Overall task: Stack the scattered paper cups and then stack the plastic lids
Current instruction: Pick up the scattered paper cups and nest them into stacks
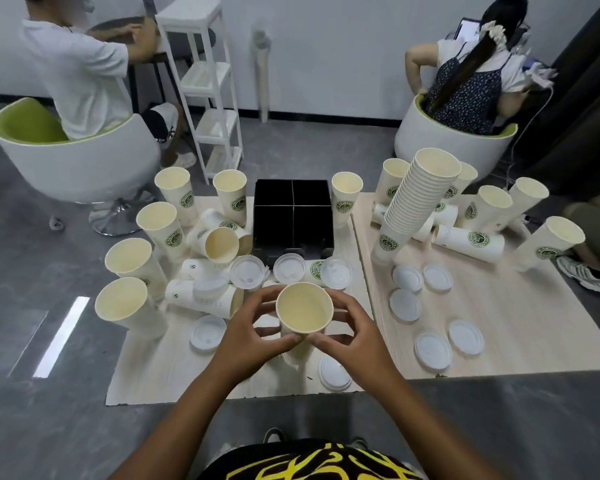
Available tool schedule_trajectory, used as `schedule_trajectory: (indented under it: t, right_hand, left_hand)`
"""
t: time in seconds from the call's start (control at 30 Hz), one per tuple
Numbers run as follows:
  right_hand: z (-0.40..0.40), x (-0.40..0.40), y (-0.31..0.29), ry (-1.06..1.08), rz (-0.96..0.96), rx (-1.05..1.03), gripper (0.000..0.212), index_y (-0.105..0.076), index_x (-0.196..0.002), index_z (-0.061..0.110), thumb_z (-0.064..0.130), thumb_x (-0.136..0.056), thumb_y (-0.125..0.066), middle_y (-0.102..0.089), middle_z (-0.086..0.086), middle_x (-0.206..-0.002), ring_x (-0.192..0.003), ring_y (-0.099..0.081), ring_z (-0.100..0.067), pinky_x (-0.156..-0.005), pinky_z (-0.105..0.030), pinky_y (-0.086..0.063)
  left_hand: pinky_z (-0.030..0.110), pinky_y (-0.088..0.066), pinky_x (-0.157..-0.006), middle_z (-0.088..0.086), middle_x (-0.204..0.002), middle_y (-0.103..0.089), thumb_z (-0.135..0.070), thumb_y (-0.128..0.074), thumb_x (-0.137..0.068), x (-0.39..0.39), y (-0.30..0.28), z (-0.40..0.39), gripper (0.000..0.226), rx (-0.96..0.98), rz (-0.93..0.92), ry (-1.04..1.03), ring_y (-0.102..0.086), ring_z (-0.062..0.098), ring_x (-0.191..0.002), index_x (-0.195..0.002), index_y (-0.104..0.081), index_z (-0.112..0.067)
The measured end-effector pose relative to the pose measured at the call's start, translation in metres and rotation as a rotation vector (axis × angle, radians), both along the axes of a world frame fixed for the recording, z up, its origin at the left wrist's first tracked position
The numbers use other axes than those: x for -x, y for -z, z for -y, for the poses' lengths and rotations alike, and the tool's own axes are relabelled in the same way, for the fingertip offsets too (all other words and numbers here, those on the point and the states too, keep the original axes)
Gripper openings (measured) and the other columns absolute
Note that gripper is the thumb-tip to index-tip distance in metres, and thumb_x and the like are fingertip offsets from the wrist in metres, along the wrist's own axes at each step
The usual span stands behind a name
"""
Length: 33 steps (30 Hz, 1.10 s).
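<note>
At the near edge of the desk (160, 372), the left hand (246, 336) and right hand (352, 336) grip one upright paper cup (304, 308) between curled fingers. Beyond it lie plastic lids (289, 268), and farther right leans a tall cup stack (414, 199).

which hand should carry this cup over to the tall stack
Right. Both hands grip the held cup, but the tall stack leans on the right-hand table, on the right hand's side; the left hand would cross over.
</note>
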State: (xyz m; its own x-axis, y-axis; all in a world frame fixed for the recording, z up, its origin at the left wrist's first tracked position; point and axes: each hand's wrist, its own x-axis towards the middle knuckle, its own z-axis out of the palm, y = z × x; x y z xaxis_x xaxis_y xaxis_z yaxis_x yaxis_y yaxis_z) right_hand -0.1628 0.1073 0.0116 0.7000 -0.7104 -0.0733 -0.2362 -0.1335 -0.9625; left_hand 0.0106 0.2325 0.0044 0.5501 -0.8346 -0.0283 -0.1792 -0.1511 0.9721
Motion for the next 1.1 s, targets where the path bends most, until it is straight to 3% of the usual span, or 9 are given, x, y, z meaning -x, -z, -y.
schedule_trajectory:
  t: [0.1, 0.3, 0.5, 0.7, 0.87, 1.1]
  right_hand:
    - [0.002, -0.001, -0.002, -0.003, 0.005, 0.011, 0.07, -0.052, -0.137, 0.048, 0.029, -0.081, -0.088, -0.061, 0.021, -0.134, -0.124, -0.059, -0.004, -0.091, -0.036, -0.061]
    - [0.026, 0.006, -0.038, 0.061, 0.097, 0.076, 0.068, -0.054, -0.135, 0.049, 0.023, -0.081, -0.088, -0.06, 0.022, -0.136, -0.126, -0.057, -0.007, -0.089, -0.031, -0.061]
    - [0.085, 0.021, -0.098, 0.134, 0.205, 0.153, 0.067, -0.059, -0.132, 0.036, 0.01, -0.078, -0.089, -0.065, 0.017, -0.129, -0.122, -0.06, -0.008, -0.085, -0.03, -0.06]
    - [0.159, 0.045, -0.17, 0.209, 0.286, 0.276, 0.067, -0.059, -0.133, 0.039, 0.016, -0.078, -0.09, -0.066, 0.019, -0.125, -0.118, -0.062, -0.01, -0.078, -0.027, -0.058]
    - [0.221, 0.055, -0.232, 0.249, 0.338, 0.377, 0.067, -0.058, -0.134, 0.041, 0.035, -0.075, -0.088, -0.067, 0.014, -0.124, -0.115, -0.067, -0.014, -0.092, -0.051, -0.06]
    - [0.284, 0.045, -0.256, 0.189, 0.34, 0.37, 0.064, -0.06, -0.134, 0.041, 0.04, -0.075, -0.086, -0.066, 0.011, -0.125, -0.112, -0.069, -0.012, -0.09, -0.052, -0.061]
  left_hand:
    - [0.041, -0.063, -0.09, -0.017, -0.134, -0.063, -0.038, -0.093, -0.065, -0.002, 0.0, 0.003, 0.082, 0.011, -0.006, 0.009, -0.061, 0.01, -0.127, -0.137, -0.055, -0.033]
    - [0.041, -0.063, -0.091, -0.017, -0.134, -0.064, -0.05, -0.092, -0.063, -0.007, -0.036, 0.037, 0.086, 0.097, 0.041, 0.086, -0.062, 0.012, -0.126, -0.138, -0.054, -0.034]
    - [0.042, -0.062, -0.093, -0.013, -0.132, -0.067, -0.042, -0.09, -0.07, -0.004, -0.101, 0.108, 0.075, 0.225, 0.1, 0.22, -0.064, 0.014, -0.125, -0.136, -0.056, -0.036]
    - [0.04, -0.063, -0.089, -0.017, -0.131, -0.066, -0.044, -0.089, -0.07, 0.011, -0.182, 0.196, 0.072, 0.36, 0.181, 0.332, -0.064, 0.011, -0.124, -0.134, -0.056, -0.039]
    - [0.028, -0.061, -0.081, -0.015, -0.129, -0.067, -0.038, -0.092, -0.074, 0.025, -0.244, 0.262, 0.068, 0.455, 0.218, 0.334, -0.065, 0.008, -0.122, -0.133, -0.058, -0.037]
    - [0.04, -0.059, -0.099, -0.013, -0.129, -0.069, -0.053, -0.086, -0.068, 0.023, -0.259, 0.316, 0.066, 0.473, 0.201, 0.232, -0.067, 0.011, -0.12, -0.128, -0.061, -0.04]
